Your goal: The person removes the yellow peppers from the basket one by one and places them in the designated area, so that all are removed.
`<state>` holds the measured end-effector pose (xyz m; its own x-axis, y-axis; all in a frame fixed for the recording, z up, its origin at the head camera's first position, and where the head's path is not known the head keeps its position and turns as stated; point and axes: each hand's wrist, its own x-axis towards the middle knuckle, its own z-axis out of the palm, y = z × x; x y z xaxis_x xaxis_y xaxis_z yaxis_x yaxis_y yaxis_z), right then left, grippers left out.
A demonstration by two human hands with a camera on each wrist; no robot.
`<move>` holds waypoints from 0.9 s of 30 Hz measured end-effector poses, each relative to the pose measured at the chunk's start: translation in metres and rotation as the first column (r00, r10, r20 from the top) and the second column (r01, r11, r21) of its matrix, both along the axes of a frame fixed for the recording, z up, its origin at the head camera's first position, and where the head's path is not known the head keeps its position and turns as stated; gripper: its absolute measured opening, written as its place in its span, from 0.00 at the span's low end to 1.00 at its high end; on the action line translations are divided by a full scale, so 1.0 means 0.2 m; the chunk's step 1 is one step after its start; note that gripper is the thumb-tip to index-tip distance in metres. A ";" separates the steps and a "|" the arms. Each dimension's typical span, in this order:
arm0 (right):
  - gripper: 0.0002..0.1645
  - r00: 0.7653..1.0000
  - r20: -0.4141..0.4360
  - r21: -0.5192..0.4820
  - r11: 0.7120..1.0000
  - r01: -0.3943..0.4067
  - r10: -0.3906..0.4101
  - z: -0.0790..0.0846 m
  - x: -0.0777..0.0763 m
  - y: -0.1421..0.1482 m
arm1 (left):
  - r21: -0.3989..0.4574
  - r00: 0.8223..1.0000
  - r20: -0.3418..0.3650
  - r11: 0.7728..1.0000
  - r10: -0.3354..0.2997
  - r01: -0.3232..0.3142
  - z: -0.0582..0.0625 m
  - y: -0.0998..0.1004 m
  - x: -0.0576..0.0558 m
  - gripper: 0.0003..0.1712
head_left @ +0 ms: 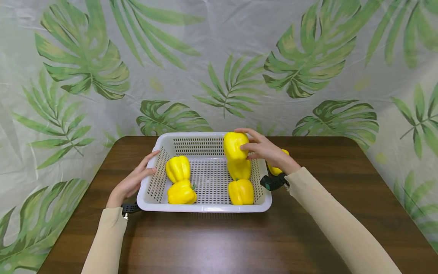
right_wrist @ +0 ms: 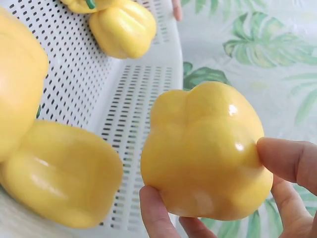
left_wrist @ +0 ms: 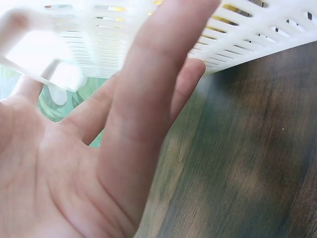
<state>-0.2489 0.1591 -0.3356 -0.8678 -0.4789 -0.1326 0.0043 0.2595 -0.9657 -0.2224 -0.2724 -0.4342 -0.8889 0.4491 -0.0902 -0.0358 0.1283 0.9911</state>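
My right hand (head_left: 261, 147) holds a yellow bell pepper (head_left: 235, 145) above the right side of a white perforated plastic basket (head_left: 205, 208). In the right wrist view, fingertips and thumb grip this pepper (right_wrist: 208, 153) around its sides. Below it in the basket lie two yellow peppers, one partly covered (head_left: 239, 170) and one nearer (head_left: 241, 192). Two more, a pepper at the back left (head_left: 178, 169) and a pepper with a green stem (head_left: 181, 192), touch each other. At the basket's left rim, my left hand (head_left: 135, 178) holds the edge, some fingers against the outer wall.
Another yellow pepper (head_left: 273, 170) is on the dark wooden table (head_left: 212, 243), right of the basket and partly hidden by the right wrist. A leaf-patterned cloth (head_left: 232, 68) hangs behind the table's back edge.
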 end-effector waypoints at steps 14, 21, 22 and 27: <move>0.34 0.999 0.007 0.005 0.999 0.048 -0.048 0.02 0.01 0.13 | -0.009 1.000 -0.002 1.000 0.007 -0.007 0.00 0.00 0.00 0.37; 0.36 0.998 0.009 0.010 0.998 0.068 -0.068 0.04 0.02 0.19 | -0.007 1.000 -0.003 1.000 0.005 -0.005 0.00 0.00 0.00 0.37; 0.36 0.998 0.008 0.007 0.998 0.069 -0.069 0.04 0.02 0.20 | -0.007 1.000 -0.002 1.000 0.004 -0.004 0.00 0.00 0.00 0.37; 0.37 0.997 0.001 0.004 0.997 0.078 -0.078 0.05 0.03 0.25 | -0.008 1.000 0.001 1.000 0.003 -0.003 0.00 0.00 0.00 0.37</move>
